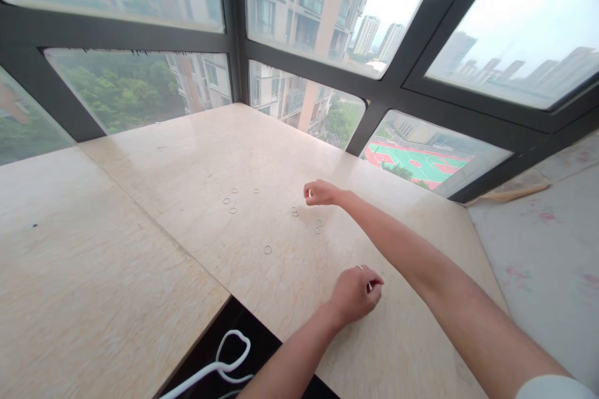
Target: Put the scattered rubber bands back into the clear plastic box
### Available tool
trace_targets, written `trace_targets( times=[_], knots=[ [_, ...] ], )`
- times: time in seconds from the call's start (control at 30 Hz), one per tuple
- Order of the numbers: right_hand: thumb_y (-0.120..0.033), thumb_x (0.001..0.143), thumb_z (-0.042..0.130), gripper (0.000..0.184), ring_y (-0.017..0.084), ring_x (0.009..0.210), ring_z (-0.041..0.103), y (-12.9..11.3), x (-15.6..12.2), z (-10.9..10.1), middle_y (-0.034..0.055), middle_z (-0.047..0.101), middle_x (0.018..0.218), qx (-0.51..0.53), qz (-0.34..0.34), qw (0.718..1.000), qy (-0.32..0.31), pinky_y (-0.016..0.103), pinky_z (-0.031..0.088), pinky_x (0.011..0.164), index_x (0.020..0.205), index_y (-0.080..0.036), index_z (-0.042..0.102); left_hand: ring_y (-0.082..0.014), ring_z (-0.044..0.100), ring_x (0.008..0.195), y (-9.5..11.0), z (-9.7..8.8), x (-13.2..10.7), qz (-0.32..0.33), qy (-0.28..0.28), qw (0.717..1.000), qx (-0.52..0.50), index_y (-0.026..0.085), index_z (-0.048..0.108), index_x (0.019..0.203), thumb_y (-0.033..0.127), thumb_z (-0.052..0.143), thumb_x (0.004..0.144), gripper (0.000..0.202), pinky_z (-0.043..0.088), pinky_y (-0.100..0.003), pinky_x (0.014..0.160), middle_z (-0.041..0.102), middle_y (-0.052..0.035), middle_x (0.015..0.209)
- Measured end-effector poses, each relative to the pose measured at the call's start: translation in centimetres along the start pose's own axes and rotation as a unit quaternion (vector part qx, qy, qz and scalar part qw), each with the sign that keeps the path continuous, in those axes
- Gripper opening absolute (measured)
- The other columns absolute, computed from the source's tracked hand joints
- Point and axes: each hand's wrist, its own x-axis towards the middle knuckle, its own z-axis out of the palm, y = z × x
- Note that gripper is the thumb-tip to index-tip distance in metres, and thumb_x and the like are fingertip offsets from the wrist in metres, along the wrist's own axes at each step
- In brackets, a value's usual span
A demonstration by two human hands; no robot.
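Two hands work over the table (187, 156): the right hand (321, 192) pinches one small ring (309, 194), while the left hand (355, 293) is curled around more rings (count unclear). Seven loose rings (267, 249) lie scattered on the table beyond them.

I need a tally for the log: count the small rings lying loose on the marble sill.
7 rings: three clustered far left, one beside them, one near the right hand, one pair-like spot, one nearest. Both hands may hide more.
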Motion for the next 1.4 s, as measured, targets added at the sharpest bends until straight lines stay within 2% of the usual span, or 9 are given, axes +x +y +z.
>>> trace_targets(
  times=[0.2,0.3,0.4,0.53,0.67,0.8,1.03,1.3,1.4],
  knots=[
    [-0.015,0.070,0.059,0.010,0.008,0.052,0.049,1.2,-8.5,1.1,-0.0078,0.053,0.054,0.126,0.005,0.989,0.078,0.019,0.038,0.055,0.080,-0.017,0.059,-0.0138,0.059,0.068,-0.1,-0.2,0.1,0.003,0.004,1.000,-0.013,0.016,0.071,0.086,0.012,0.055,0.077,0.018,0.045,-0.025,0.067,0.069,-0.0048,0.079],
    [-0.021,0.078,0.054,0.004,0.007,0.046,0.046,1.4,-13.2,1.8,-0.0100,0.047,0.049,0.175,0.032,0.976,0.124,0.018,0.037,0.052,0.081,-0.018,0.055,-0.0147,0.060,0.070,-0.1,-0.3,0.2,0.009,0.009,1.000,-0.020,0.015,0.070,0.086,0.012,0.054,0.078,0.018,0.046,-0.026,0.069,0.069,-0.0054,0.081],
    [-0.031,0.086,0.047,0.014,0.008,0.043,0.045,1.2,-18.3,2.2,-0.0107,0.042,0.046,0.205,0.074,0.959,0.180,0.018,0.036,0.048,0.082,-0.019,0.053,-0.0149,0.060,0.071,-0.1,-0.4,0.3,0.013,0.010,1.000,-0.020,0.015,0.069,0.086,0.011,0.053,0.078,0.019,0.046,-0.027,0.070,0.069,-0.0052,0.081],
    [-0.035,0.086,0.049,0.017,0.008,0.043,0.035,0.7,-25.5,2.8,-0.0110,0.033,0.046,0.202,0.144,0.931,0.267,0.019,0.031,0.047,0.081,-0.019,0.056,-0.0149,0.061,0.071,-0.1,-0.4,0.4,0.021,0.012,1.000,-0.020,0.017,0.068,0.085,0.013,0.052,0.080,0.017,0.047,-0.028,0.071,0.069,-0.0044,0.082],
    [-0.037,0.086,0.049,0.021,0.009,0.043,0.034,0.2,-32.4,4.6,-0.0090,0.035,0.047,0.175,0.245,0.882,0.363,0.021,0.030,0.046,0.080,-0.020,0.059,-0.0155,0.061,0.073,-0.3,-0.4,0.5,0.025,0.010,1.000,-0.015,0.018,0.068,0.083,0.018,0.052,0.082,0.016,0.048,-0.029,0.071,0.070,-0.0046,0.083],
    [-0.039,0.086,0.049,0.025,0.010,0.044,0.037,-0.8,-37.8,6.9,-0.0072,0.036,0.046,0.122,0.327,0.851,0.392,0.022,0.032,0.047,0.077,-0.020,0.063,-0.0152,0.061,0.071,-0.5,-0.4,0.5,0.021,0.010,1.000,-0.017,0.019,0.067,0.083,0.022,0.051,0.083,0.017,0.049,-0.029,0.069,0.070,-0.0040,0.083],
    [-0.043,0.088,0.047,0.032,0.012,0.044,0.039,-2.2,-42.8,9.9,-0.0055,0.040,0.047,0.063,0.390,0.839,0.375,0.024,0.033,0.048,0.081,-0.021,0.068,-0.0156,0.061,0.072,-0.2,-0.5,0.5,0.012,0.013,1.000,-0.008,0.018,0.067,0.084,0.027,0.051,0.084,0.019,0.047,-0.028,0.067,0.069,-0.0035,0.080],
    [-0.039,0.087,0.045,0.031,0.015,0.045,0.049,-2.2,-44.2,11.9,-0.0016,0.055,0.049,0.048,0.413,0.867,0.276,0.026,0.035,0.050,0.087,-0.024,0.072,-0.0162,0.063,0.073,-0.1,-0.7,0.5,0.006,0.018,1.000,-0.022,0.018,0.067,0.085,0.029,0.051,0.084,0.020,0.049,-0.028,0.067,0.070,-0.0040,0.081],
    [-0.040,0.088,0.044,0.032,0.015,0.045,0.051,-2.3,-44.7,12.2,-0.0010,0.056,0.050,0.056,0.411,0.865,0.283,0.026,0.036,0.050,0.086,-0.024,0.072,-0.0162,0.063,0.073,0.0,-0.7,0.5,0.003,0.021,0.999,-0.024,0.018,0.068,0.085,0.030,0.051,0.084,0.020,0.049,-0.028,0.067,0.070,-0.0038,0.081]
  ],
)
